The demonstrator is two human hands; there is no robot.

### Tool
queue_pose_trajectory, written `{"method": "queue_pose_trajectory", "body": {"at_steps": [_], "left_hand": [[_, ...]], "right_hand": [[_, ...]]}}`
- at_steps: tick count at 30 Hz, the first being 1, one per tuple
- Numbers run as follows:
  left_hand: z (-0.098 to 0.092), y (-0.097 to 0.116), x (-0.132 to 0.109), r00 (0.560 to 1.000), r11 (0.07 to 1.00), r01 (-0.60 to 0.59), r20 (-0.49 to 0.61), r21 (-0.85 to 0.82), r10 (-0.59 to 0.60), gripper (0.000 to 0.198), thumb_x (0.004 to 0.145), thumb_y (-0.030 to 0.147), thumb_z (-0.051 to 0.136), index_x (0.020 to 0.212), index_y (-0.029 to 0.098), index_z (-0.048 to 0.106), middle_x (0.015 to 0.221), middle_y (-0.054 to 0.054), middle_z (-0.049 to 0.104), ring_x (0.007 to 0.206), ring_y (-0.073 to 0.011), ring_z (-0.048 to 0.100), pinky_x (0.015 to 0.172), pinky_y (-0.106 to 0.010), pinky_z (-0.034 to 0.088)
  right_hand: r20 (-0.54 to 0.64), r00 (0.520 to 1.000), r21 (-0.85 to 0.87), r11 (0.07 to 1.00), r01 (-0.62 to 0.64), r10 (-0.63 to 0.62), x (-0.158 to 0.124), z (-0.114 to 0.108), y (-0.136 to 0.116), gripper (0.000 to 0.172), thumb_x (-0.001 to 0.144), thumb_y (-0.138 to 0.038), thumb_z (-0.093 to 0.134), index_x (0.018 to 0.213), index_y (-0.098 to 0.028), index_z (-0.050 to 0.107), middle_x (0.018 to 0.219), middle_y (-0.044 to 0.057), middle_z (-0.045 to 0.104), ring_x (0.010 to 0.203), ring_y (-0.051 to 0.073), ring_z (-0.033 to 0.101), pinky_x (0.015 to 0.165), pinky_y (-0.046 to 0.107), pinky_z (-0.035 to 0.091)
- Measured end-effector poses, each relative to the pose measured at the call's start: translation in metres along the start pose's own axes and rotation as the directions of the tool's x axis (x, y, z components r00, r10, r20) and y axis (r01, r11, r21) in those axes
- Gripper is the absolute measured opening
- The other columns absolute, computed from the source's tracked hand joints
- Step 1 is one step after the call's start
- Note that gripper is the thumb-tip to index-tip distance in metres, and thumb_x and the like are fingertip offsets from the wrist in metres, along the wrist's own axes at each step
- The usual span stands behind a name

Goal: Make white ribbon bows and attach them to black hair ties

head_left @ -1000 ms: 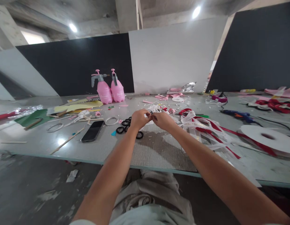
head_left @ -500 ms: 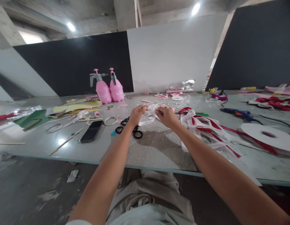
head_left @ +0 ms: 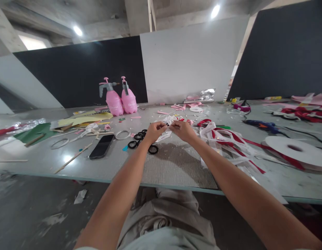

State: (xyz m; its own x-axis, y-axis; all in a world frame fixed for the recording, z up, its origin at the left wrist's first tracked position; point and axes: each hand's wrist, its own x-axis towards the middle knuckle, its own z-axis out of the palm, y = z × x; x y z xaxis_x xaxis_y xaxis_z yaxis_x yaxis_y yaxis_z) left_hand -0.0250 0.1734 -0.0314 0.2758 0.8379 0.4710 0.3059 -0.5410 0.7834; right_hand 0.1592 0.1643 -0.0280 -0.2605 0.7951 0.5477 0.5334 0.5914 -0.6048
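Note:
My left hand (head_left: 154,132) and my right hand (head_left: 184,130) are almost touching over the middle of the table, fingers pinched. Between their fingertips is a gathered white ribbon (head_left: 170,119), with both hands closed on it. A loose ribbon end with dark lettering (head_left: 163,137) hangs below the fingers. Part of the gathered ribbon is hidden behind the hands. Left of my left wrist lie black-handled scissors (head_left: 132,144) and several black rings (head_left: 153,149). To the right of my right hand is a tangle of red and white ribbons (head_left: 223,137).
A phone (head_left: 101,146) and a white ring (head_left: 123,134) lie to the left. Two pink spray bottles (head_left: 129,100) stand near the back panels. On the right are a ribbon spool (head_left: 280,147) and a blue glue gun (head_left: 262,126). Scraps litter the table (head_left: 176,170).
My hands have come closer together, and less of the white ribbon shows between them. My left hand has shifted slightly right and down. The view has turned a little.

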Motion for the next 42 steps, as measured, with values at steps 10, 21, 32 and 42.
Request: {"method": "queue_pose_trajectory", "body": {"at_steps": [10, 21, 32, 42], "left_hand": [[0.002, 0.005, -0.001, 0.997, 1.0, -0.008, 0.075, -0.007, 0.008, 0.035, 0.078, 0.047, 0.059, 0.073, 0.013, 0.064, 0.065, 0.001, 0.053, 0.061, -0.0094, 0.045, 0.059, -0.022, 0.036], [0.004, -0.004, 0.001, 0.995, 0.997, 0.061, -0.07, -0.05, -0.065, 0.035, 0.075, 0.041, 0.064, 0.092, 0.012, 0.072, 0.057, 0.002, 0.055, 0.052, -0.0086, 0.044, 0.055, -0.021, 0.035], [0.005, 0.0, 0.0, 0.996, 0.998, 0.025, -0.085, -0.053, -0.03, 0.038, 0.073, 0.045, 0.067, 0.088, 0.011, 0.074, 0.067, -0.004, 0.065, 0.062, -0.0118, 0.054, 0.063, -0.024, 0.042], [0.009, 0.001, 0.0, 0.999, 1.0, -0.019, -0.05, 0.007, 0.019, 0.037, 0.077, 0.046, 0.063, 0.086, 0.012, 0.074, 0.074, -0.004, 0.069, 0.072, -0.0141, 0.06, 0.068, -0.023, 0.044]], "right_hand": [[-0.028, 0.999, -0.053, 0.998, 0.029, -0.03, 0.0, 0.002, 0.001, 0.02, 0.084, -0.029, 0.051, 0.088, -0.017, 0.066, 0.075, 0.003, 0.063, 0.069, 0.015, 0.055, 0.064, 0.025, 0.038], [-0.244, 0.969, 0.012, 1.0, 0.028, -0.024, -0.001, -0.003, -0.011, 0.019, 0.076, -0.022, 0.053, 0.085, -0.016, 0.069, 0.065, 0.001, 0.062, 0.058, 0.012, 0.053, 0.059, 0.024, 0.04], [-0.143, 0.989, 0.042, 0.999, -0.031, 0.036, -0.001, 0.004, -0.006, 0.019, 0.077, -0.027, 0.059, 0.081, -0.016, 0.072, 0.069, 0.003, 0.07, 0.062, 0.013, 0.06, 0.06, 0.023, 0.041], [-0.145, 0.989, -0.092, 0.995, -0.042, 0.029, -0.001, 0.005, -0.01, 0.013, 0.072, -0.023, 0.06, 0.077, -0.017, 0.07, 0.069, 0.003, 0.069, 0.064, 0.014, 0.061, 0.062, 0.023, 0.041]]}}
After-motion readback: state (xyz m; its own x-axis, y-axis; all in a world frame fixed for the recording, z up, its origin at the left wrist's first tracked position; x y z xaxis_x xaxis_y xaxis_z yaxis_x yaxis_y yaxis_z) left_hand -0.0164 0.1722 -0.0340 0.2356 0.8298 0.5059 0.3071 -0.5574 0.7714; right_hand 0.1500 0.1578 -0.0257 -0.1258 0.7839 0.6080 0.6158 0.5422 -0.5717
